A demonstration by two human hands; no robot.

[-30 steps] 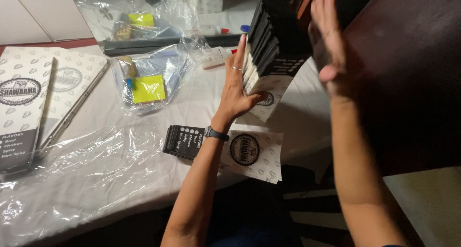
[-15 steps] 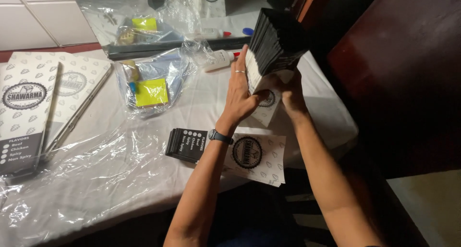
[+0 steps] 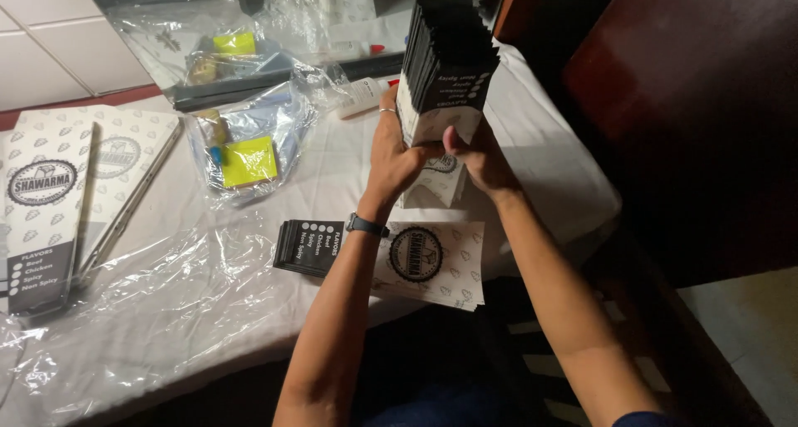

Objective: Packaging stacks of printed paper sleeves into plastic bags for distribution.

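Both my left hand [image 3: 397, 149] and right hand [image 3: 478, 153] grip the upright stack of black-and-white printed paper sleeves [image 3: 442, 70] at its base, its long axis rising toward twelve o'clock, left thumb nearer.

free: bare cloth left of flat sleeve pile [image 3: 391, 257] | blocked: plastic bag [image 3: 245, 149] beyond, dark cabinet [image 3: 698, 120] right

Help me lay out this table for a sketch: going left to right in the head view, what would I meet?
Flat printed boxes → bag with yellow pad → low sleeve pile → left hand → upright sleeve stack → right hand.
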